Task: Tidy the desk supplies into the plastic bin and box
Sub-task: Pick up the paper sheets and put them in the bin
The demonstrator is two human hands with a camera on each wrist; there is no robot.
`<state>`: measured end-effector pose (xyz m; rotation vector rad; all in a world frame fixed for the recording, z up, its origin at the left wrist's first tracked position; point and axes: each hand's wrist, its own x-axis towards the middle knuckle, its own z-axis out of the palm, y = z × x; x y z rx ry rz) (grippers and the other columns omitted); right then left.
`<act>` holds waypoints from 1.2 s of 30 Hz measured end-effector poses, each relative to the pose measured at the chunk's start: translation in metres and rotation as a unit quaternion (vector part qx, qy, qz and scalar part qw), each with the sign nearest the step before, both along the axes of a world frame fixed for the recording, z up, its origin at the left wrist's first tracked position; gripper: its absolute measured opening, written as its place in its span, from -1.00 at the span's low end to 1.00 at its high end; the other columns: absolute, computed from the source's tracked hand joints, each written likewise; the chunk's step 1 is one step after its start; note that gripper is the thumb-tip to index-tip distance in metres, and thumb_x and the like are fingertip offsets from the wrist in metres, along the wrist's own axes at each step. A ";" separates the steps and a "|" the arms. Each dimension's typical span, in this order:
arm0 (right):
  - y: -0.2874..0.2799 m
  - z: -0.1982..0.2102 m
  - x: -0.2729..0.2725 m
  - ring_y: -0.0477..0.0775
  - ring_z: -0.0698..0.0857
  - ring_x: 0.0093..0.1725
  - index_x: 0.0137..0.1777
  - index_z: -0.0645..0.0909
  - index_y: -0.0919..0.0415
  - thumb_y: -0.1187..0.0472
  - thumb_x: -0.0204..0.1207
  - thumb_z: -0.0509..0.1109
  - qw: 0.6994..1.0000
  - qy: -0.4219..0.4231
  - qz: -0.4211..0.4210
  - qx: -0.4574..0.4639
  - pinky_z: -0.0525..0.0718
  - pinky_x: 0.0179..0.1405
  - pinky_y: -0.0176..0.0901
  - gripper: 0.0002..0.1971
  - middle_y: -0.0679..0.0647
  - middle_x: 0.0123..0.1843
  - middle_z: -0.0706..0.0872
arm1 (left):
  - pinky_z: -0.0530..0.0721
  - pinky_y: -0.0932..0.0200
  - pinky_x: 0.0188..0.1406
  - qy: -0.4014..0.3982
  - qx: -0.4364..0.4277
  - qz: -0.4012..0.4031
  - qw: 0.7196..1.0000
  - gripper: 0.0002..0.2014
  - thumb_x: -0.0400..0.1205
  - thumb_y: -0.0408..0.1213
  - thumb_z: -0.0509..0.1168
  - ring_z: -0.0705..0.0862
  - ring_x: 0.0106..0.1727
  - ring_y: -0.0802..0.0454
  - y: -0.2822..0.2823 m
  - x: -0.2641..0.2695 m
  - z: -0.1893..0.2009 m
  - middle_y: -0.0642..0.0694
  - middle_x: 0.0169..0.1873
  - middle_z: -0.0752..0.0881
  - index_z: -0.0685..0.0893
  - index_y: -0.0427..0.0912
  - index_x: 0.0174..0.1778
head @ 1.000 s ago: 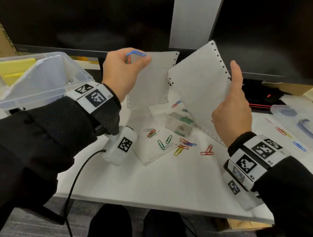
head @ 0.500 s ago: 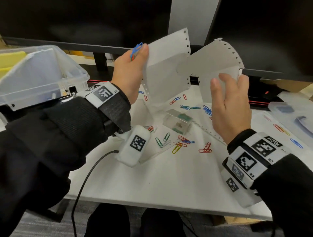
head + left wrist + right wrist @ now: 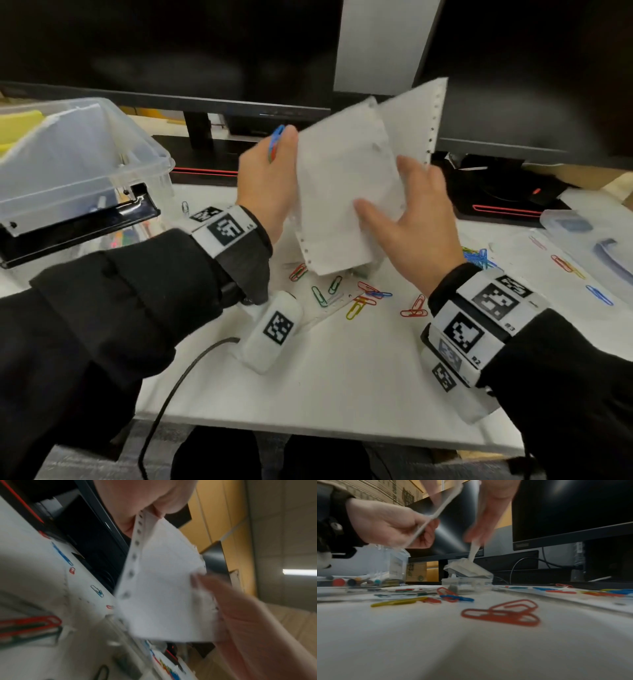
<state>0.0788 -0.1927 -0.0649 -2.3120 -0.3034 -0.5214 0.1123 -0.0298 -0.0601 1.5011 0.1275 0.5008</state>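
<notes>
My left hand (image 3: pixel 270 178) is raised over the desk. It pinches a white punched paper sheet (image 3: pixel 339 192) and keeps blue and red paper clips (image 3: pixel 275 142) under the thumb. My right hand (image 3: pixel 414 219) holds a second sheet (image 3: pixel 411 113) against the first, thumb in front and fingers behind. The left wrist view shows the sheet (image 3: pixel 163 588) between both hands. A small clear box (image 3: pixel 467 580) with its lid tilted up stands on the desk below the sheets. Coloured paper clips (image 3: pixel 363 298) lie scattered around it. The clear plastic bin (image 3: pixel 150 150) is at the left.
Two dark monitors (image 3: pixel 205 51) stand along the back. A clear lid (image 3: pixel 596 240) lies at the right with more clips nearby. Red clips (image 3: pixel 503 614) lie close to my right wrist. A black object (image 3: pixel 78 222) sits under the bin's front. A cable (image 3: pixel 178 377) hangs off the desk's front edge.
The two sheets were apart and are now brought together, overlapping. My right hand moved left onto the sheets, and both hands came lower over the small box.
</notes>
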 end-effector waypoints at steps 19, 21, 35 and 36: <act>0.002 0.004 -0.004 -0.24 0.38 -0.20 0.59 0.16 0.17 0.52 0.55 0.12 0.996 -0.079 0.027 0.018 0.33 -0.16 -0.88 -0.39 0.19 0.39 0.37 | 0.52 0.35 -0.03 0.169 0.321 -0.168 0.917 -0.38 0.43 0.10 0.41 0.58 0.10 0.22 0.024 -0.013 0.001 0.15 0.16 0.58 0.48 -0.02 0.39; 0.003 0.002 -0.007 -0.23 0.45 -0.08 0.58 0.18 0.20 0.53 0.56 0.10 0.995 -0.086 0.059 0.007 0.29 -0.09 -0.91 -0.41 0.15 0.41 0.42 | 0.66 0.31 -0.15 0.142 0.196 -0.185 0.952 -0.55 0.50 -0.05 0.41 0.70 0.05 0.16 0.017 -0.010 0.002 0.03 0.10 0.71 0.55 -0.11 0.28; -0.020 0.004 -0.021 0.12 0.75 -0.10 0.61 -0.02 -0.06 0.16 0.47 0.13 0.993 0.018 0.112 0.022 0.77 -0.10 0.02 -0.30 -0.09 0.04 0.68 | 0.64 0.18 0.01 0.056 0.026 -0.136 0.989 -0.70 0.75 -0.15 0.03 0.66 0.13 0.07 -0.006 -0.007 0.011 -0.04 0.18 0.67 0.50 -0.17 0.32; -0.020 0.004 -0.021 0.02 0.72 -0.08 0.62 -0.01 -0.02 0.13 0.48 0.14 0.993 0.017 0.118 0.008 0.76 -0.07 -0.06 -0.30 -0.21 0.01 0.63 | 0.67 0.16 0.05 0.054 0.017 -0.154 0.986 -0.68 0.74 -0.15 0.05 0.68 0.15 0.08 -0.011 -0.007 0.009 -0.02 0.20 0.68 0.47 -0.15 0.37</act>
